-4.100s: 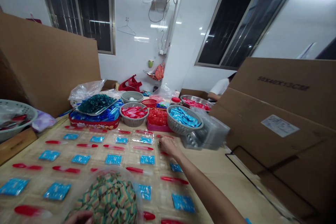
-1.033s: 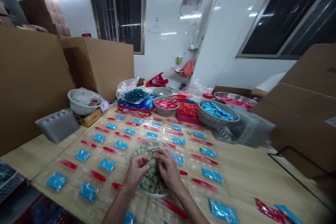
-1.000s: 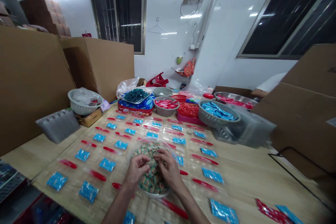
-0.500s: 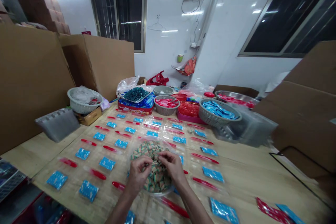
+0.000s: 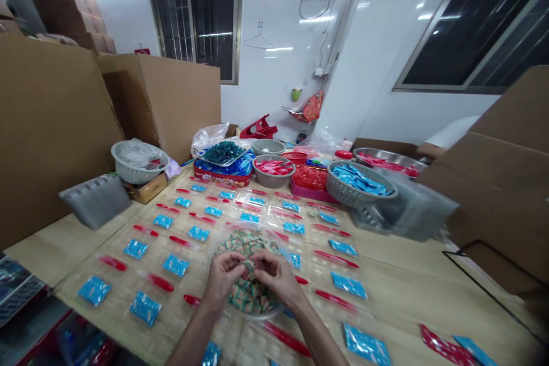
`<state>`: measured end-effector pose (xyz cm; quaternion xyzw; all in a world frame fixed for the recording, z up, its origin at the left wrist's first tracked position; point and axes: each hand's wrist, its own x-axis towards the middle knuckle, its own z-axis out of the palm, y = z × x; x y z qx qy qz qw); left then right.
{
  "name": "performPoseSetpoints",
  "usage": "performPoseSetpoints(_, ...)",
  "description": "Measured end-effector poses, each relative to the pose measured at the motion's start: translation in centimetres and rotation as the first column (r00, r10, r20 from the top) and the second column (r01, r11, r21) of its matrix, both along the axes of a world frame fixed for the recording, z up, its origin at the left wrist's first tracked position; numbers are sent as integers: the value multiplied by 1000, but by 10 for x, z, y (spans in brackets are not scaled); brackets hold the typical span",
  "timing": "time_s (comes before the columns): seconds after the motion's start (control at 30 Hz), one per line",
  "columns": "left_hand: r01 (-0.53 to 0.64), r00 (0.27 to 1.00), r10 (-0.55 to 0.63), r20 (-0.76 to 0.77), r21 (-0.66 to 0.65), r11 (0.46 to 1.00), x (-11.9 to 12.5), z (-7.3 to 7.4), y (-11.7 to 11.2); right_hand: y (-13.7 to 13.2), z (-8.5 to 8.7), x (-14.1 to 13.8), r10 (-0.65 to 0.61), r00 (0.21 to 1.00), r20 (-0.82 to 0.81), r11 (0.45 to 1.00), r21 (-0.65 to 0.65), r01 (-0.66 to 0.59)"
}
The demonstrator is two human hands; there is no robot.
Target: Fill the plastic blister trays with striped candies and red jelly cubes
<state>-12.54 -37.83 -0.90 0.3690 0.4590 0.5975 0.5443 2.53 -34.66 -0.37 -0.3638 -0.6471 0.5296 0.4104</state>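
A clear plastic bowl (image 5: 257, 313) of rainbow-striped candy pieces (image 5: 251, 297) sits on the table in front of me, low in the middle of the view. My left hand (image 5: 222, 277) and my right hand (image 5: 277, 274) are over the bowl, with fingertips meeting. Between them they pinch a small striped candy piece (image 5: 247, 267). Rows of blue sachets (image 5: 135, 249) and red sticks (image 5: 159, 282) in clear bags surround the bowl, lying on a bamboo mat (image 5: 107, 291).
A grey basket of blue sachets (image 5: 354, 186), a grey basket of red pieces (image 5: 273, 168), a red tray (image 5: 306, 180) and a metal bowl (image 5: 388, 159) stand at the far table edge. Large cardboard sheets (image 5: 493, 183) rise on the right. A co-worker's white sleeve (image 5: 450, 132) shows behind them.
Both hands have drawn closer together over the bowl, pinching a candy piece at their fingertips. Earlier, my right arm reached across the table. The view has turned left since then.
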Motion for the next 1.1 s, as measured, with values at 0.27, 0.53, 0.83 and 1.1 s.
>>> performPoseSetpoints(0.27,-49,916,129,-380,213,976,2,-1,-5,2,-9,-6,-132,991,29,990,-41,133)
performPoseSetpoints(0.53,-2,953,8,-302,19,1000,2,-4,-3,2,-1,4,-151,984,-99,975,-177,132)
performPoseSetpoints(0.83,171,922,-135,-363,69,983,-9,-7,1,6,18,10,230,973,2,969,-93,-229)
performPoseSetpoints(1.1,232,805,-144,-575,82,969,-13,7,-1,9,6,9,163,982,98,975,-166,-146)
